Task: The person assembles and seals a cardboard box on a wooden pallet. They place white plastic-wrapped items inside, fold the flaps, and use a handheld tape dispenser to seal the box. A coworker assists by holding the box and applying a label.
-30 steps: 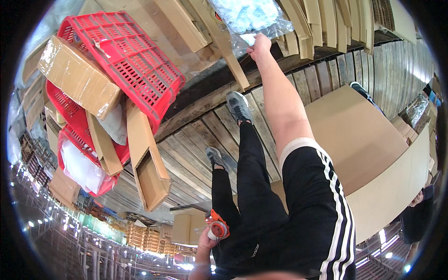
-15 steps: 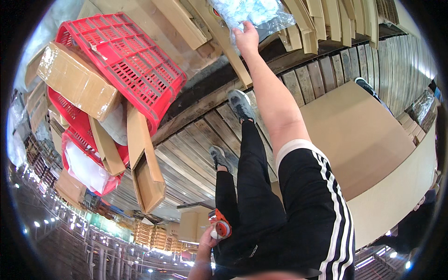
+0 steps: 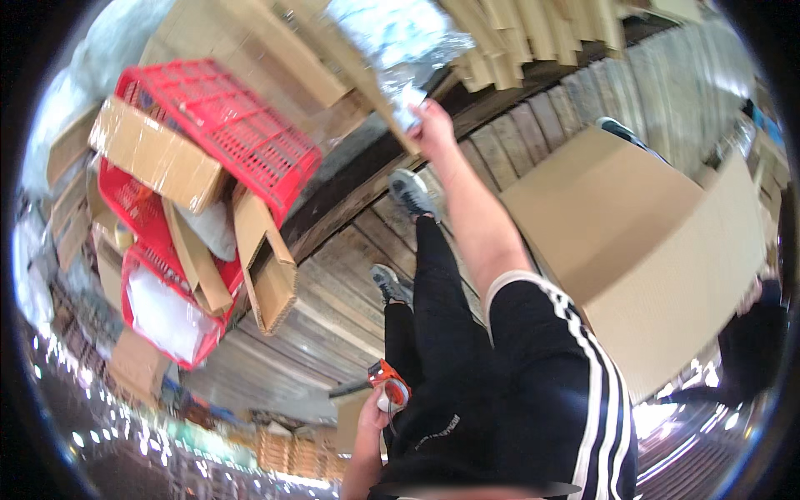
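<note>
Near, just left of centre, the left hand is closed around an orange tape dispenser. Farther out, a large cardboard piece lies to the right and red crates to the left, while beyond, the right hand pinches a whitish piece at the near end of a clear plastic bag.

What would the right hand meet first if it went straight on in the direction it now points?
Past the pale material it grasps, the right hand would probably meet the clear plastic bag first; depth is unclear.
</note>
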A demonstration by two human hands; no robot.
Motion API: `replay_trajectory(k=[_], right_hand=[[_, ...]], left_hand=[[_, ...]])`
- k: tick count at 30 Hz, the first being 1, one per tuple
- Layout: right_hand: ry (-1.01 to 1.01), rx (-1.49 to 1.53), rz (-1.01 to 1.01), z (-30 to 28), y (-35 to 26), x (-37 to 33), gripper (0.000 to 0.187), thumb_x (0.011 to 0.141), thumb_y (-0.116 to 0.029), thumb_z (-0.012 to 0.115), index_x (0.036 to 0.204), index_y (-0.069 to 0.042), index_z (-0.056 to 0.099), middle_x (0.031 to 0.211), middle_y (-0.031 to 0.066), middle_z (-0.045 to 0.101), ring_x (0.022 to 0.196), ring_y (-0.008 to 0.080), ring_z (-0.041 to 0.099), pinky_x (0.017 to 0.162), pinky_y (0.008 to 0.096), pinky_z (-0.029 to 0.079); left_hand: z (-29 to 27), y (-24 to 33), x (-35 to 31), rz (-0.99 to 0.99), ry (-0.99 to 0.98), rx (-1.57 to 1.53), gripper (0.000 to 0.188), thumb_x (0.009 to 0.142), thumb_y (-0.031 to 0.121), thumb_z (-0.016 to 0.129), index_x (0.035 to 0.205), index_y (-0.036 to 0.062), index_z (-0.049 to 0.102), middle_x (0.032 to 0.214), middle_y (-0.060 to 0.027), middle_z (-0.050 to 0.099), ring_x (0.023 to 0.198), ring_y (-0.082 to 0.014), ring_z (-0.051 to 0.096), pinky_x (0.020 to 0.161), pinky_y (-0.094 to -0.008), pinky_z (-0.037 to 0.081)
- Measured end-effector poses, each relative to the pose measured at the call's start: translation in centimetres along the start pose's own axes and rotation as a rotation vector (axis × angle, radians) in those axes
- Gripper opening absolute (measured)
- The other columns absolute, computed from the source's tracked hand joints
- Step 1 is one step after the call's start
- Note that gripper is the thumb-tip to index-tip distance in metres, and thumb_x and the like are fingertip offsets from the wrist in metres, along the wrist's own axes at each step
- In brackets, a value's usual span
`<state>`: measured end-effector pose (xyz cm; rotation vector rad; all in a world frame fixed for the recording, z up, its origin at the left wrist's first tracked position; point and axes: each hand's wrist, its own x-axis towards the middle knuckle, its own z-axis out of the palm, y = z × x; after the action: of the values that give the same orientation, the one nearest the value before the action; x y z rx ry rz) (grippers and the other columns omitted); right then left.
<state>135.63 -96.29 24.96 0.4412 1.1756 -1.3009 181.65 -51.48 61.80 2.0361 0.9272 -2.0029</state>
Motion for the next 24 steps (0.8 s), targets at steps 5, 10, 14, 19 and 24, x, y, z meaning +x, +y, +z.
replay_trajectory(k=[5, 10, 14, 19, 24], right_hand=[[-0.089, 0.146, 0.024, -2.4, 2.2, -14.7, 0.029, 0.103, -0.011, 0.069, 0.132, -0.014, 0.066, 0.113, 0.0039, 0.079, 0.085, 0.0206, 0.076, 0.056, 0.0363, 0.056], [-0.285, 0.219, 0.085, -0.4, 3.7, -32.3, 0.034, 0.106, -0.015, 0.065, 0.140, -0.019, 0.064, 0.116, 0.0025, 0.078, 0.087, 0.0172, 0.077, 0.053, 0.0330, 0.053], [-0.572, -0.112, 0.092, -2.3, 4.9, -50.0, 0.024, 0.104, -0.020, 0.073, 0.126, -0.016, 0.064, 0.101, 0.0050, 0.075, 0.062, 0.0176, 0.070, 0.051, 0.0353, 0.058], [-0.752, -0.247, -0.152, -15.7, 4.7, -70.3, 0.026, 0.104, -0.020, 0.069, 0.127, -0.009, 0.062, 0.112, 0.0083, 0.073, 0.092, 0.0218, 0.077, 0.073, 0.0390, 0.065], [-0.094, 0.131, -0.540, -31.4, 4.7, -85.6, 0.040, 0.092, -0.013, 0.065, 0.130, 0.000, 0.063, 0.117, 0.0152, 0.074, 0.096, 0.0277, 0.077, 0.082, 0.0458, 0.068]], left_hand=[[1.5, 3.2, 0.9, 0.083, -0.121, 0.211, 0.056, 0.105, 0.042, 0.070, 0.151, 0.0125, 0.059, 0.145, -0.0102, 0.069, 0.134, -0.0340, 0.066, 0.114, -0.0568, 0.054], [3.3, 7.1, 1.1, 0.237, -0.226, 0.409, 0.060, 0.101, 0.047, 0.076, 0.149, 0.0147, 0.060, 0.144, -0.0077, 0.070, 0.133, -0.0327, 0.066, 0.113, -0.0555, 0.053], [4.9, 10.6, 0.4, 0.304, -0.349, 0.801, 0.047, 0.100, 0.039, 0.077, 0.141, 0.0171, 0.065, 0.128, -0.0047, 0.075, 0.120, -0.0298, 0.072, 0.104, -0.0562, 0.058], [7.8, 12.2, -3.8, 0.332, -0.404, 1.128, 0.044, 0.101, 0.039, 0.076, 0.138, 0.0191, 0.066, 0.121, -0.0032, 0.076, 0.111, -0.0283, 0.075, 0.094, -0.0560, 0.063], [13.2, 8.3, -9.8, 0.445, -0.407, 1.303, 0.043, 0.102, 0.038, 0.074, 0.138, 0.0166, 0.066, 0.121, -0.0026, 0.077, 0.111, -0.0270, 0.076, 0.094, -0.0502, 0.064]])
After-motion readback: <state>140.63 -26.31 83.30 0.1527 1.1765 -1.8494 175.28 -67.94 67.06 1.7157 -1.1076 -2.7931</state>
